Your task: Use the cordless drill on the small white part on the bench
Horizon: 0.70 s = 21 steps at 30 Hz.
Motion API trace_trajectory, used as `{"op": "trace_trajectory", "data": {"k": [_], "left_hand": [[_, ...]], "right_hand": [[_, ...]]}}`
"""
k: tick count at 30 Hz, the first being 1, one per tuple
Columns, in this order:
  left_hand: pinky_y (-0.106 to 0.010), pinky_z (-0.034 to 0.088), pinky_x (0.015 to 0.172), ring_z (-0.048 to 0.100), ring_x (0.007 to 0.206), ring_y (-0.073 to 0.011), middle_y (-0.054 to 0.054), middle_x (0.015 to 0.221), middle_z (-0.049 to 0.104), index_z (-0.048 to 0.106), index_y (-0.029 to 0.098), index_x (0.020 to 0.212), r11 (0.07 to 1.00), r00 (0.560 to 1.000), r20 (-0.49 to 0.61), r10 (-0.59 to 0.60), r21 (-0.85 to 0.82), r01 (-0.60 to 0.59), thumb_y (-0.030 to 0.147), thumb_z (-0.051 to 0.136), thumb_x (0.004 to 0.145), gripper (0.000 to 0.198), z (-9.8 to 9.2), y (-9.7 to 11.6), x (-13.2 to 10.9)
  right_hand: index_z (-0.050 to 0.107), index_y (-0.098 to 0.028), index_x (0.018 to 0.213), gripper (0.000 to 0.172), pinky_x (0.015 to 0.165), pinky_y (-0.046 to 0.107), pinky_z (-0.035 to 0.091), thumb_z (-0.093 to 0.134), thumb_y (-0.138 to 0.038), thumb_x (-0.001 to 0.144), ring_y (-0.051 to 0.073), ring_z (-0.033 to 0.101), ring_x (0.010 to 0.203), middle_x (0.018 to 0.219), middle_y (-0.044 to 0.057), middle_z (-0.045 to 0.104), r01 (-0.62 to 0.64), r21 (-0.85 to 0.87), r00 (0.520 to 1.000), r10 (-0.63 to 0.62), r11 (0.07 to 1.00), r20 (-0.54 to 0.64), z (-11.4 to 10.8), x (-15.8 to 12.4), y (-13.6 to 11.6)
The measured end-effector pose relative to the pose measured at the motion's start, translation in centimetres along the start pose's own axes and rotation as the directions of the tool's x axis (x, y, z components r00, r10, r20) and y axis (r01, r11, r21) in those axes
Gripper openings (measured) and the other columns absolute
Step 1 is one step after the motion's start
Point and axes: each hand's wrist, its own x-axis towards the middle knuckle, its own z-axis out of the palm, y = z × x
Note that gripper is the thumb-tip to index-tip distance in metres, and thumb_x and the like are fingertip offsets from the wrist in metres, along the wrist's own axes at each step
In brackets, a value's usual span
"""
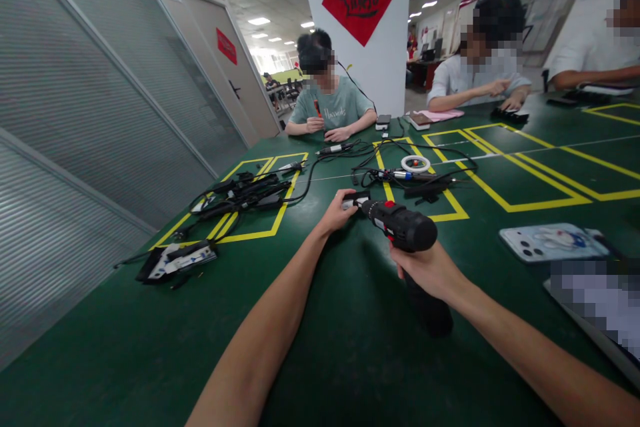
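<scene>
My right hand (425,268) is wrapped round the grip of a black and red power drill (400,223), which points forward and left. The drill's tip meets a small black and silver part (356,199) on the green table (325,280). My left hand (340,211) holds that part from its left side, fingers closed on it. The exact contact between the drill bit and the part is too small to make out.
Black cables (245,193) lie at the left, near a black and white pouch (177,260). Beyond the drill are a white ring (415,164) and more tools. A phone (553,242) lies at the right. Several people sit across the table.
</scene>
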Motion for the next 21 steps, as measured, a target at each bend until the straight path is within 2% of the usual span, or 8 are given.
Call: {"op": "trace_trajectory", "data": {"k": [6,9,14,21], "left_hand": [[-0.033,0.04,0.09,0.05,0.1,-0.0188,-0.007,0.112,0.05,0.048,0.018,0.115,1.0,1.0,0.004,-0.016,-0.019,0.016,0.02,0.058,0.072,0.044,0.1,-0.2,0.1],[-0.032,0.04,0.089,0.05,0.1,-0.0186,-0.006,0.111,0.05,0.048,0.019,0.115,0.999,1.0,0.008,-0.025,-0.031,0.026,0.02,0.058,0.072,0.044,0.0,-0.2,0.1],[-0.033,0.04,0.089,0.051,0.098,-0.0184,-0.006,0.11,0.051,0.05,0.019,0.114,0.998,0.999,0.018,-0.03,-0.048,0.031,0.02,0.059,0.071,0.044,-0.3,0.0,0.0],[-0.033,0.039,0.09,0.051,0.098,-0.0186,-0.006,0.11,0.051,0.05,0.019,0.114,0.998,1.0,0.021,-0.024,-0.064,0.025,0.017,0.057,0.071,0.044,-0.4,0.1,-0.1]], "right_hand": [[0.054,-0.016,0.069,0.01,0.049,0.024,0.041,0.051,-0.025,0.071,0.013,0.054,0.049,0.05,0.0,0.053,-0.016,-0.019,1.0,0.016,1.0,0.013,0.1,0.0,0.1],[0.056,-0.015,0.078,0.013,0.049,0.024,0.041,0.052,-0.024,0.07,0.012,0.053,0.049,0.053,-0.001,0.053,-0.02,0.01,1.0,0.02,1.0,0.012,0.1,-0.2,-0.3],[0.055,-0.015,0.095,0.027,0.046,0.022,0.039,0.053,-0.022,0.069,0.01,0.05,0.047,0.057,-0.002,0.054,-0.054,0.061,0.999,0.053,0.997,0.014,0.0,-0.6,-1.1],[0.054,-0.016,0.08,0.012,0.048,0.023,0.04,0.051,-0.024,0.071,0.011,0.051,0.049,0.053,-0.002,0.052,0.002,0.029,0.999,-0.003,1.0,0.047,-0.2,-0.3,-0.5]]}}
